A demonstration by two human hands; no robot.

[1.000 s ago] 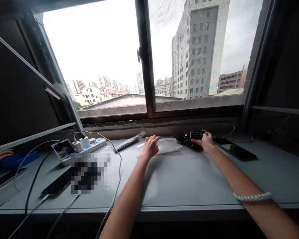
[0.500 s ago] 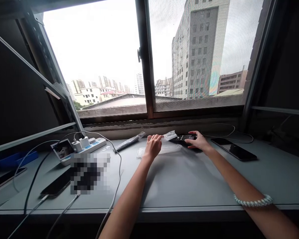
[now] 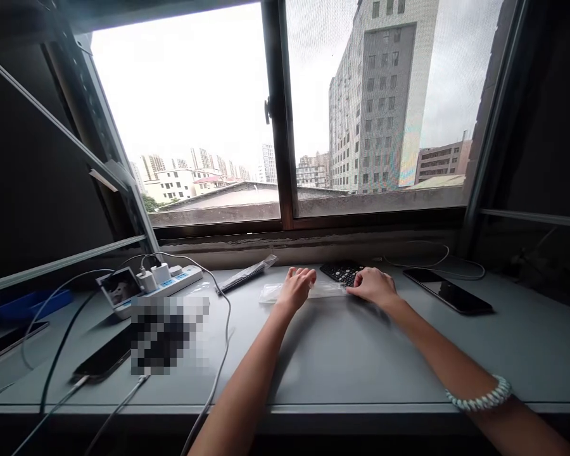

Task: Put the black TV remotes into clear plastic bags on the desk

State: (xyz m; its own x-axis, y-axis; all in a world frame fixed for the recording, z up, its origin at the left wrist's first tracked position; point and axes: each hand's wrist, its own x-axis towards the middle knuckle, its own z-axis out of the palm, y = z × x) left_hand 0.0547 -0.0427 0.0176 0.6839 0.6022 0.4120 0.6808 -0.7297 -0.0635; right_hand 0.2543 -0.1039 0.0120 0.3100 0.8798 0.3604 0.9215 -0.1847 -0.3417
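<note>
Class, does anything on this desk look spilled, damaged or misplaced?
Cables trail across the desk and over its front edge, looking untidy. A pixelated patch oddly hides one area; no spill or damage shows elsewhere.

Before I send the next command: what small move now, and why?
I'd probably have the right hand lift the right end of the clear bag: it sits at that end, the left hand is over the bag's middle, and black remotes lie just behind.
</note>
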